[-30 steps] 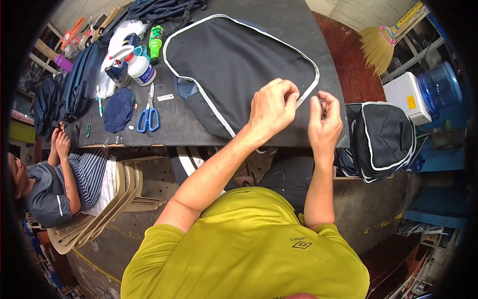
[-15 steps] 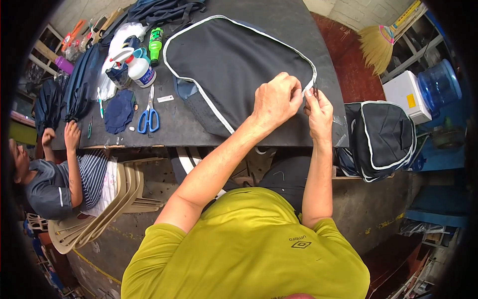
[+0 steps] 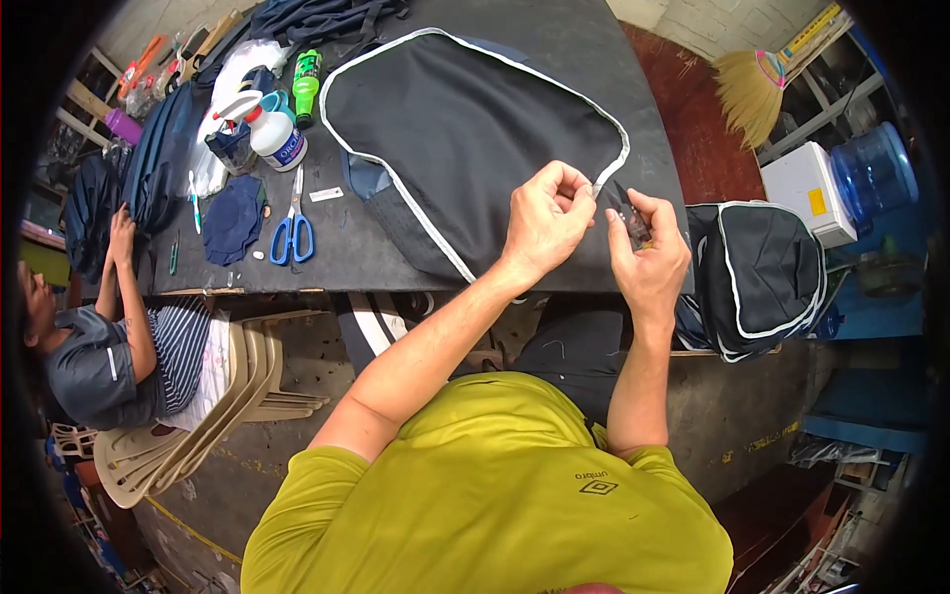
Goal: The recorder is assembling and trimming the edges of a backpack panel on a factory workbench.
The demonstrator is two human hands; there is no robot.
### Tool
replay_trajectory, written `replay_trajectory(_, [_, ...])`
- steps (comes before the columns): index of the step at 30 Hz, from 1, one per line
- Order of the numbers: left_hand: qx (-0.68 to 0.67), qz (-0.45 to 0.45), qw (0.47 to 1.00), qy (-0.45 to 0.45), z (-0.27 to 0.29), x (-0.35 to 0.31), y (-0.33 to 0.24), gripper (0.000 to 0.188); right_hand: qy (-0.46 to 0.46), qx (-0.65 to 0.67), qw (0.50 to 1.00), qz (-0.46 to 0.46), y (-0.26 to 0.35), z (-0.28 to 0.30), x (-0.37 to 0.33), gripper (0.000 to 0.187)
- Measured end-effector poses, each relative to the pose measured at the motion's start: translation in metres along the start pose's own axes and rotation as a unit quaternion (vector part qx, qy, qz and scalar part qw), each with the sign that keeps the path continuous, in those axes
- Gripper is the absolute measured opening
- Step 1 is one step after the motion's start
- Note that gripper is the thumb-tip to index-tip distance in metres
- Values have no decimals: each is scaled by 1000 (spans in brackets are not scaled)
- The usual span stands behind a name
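Note:
A black fabric bag with white edge binding lies flat across the dark table. My left hand is closed, its thumb and fingertips pinching the white binding at the bag's near right edge. Just to the right, my right hand holds small dark thread snips between thumb and fingers. The snips' pointed tip rises above the thumb, close to the binding but apart from it. My palm hides part of the snips.
Blue-handled scissors, a round navy cloth stack, a white spray bottle and a green bottle stand or lie at left. A co-worker sits at the left edge. Another black bag rests at right.
My right hand has drawn away from the binding to the right and opened its grip somewhat, so the snips show more. My left hand has shifted slightly down. The co-worker's hands have moved together.

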State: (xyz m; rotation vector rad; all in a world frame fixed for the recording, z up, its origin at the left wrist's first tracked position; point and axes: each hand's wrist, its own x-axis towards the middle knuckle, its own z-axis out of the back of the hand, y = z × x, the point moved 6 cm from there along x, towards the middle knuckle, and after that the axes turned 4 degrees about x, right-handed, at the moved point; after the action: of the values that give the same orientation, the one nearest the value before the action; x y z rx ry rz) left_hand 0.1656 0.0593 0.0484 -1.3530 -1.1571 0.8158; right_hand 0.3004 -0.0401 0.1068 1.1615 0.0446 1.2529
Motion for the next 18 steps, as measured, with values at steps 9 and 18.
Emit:
replay_trajectory(9, [31,-48,998,-22,-1,-5,-4,9,23,-65,993,100,12,-12,-1,30])
replay_trajectory(18, [71,-55,996,-13,-6,-6,-6,8,-62,-76,989,112,0,-19,-13,26])
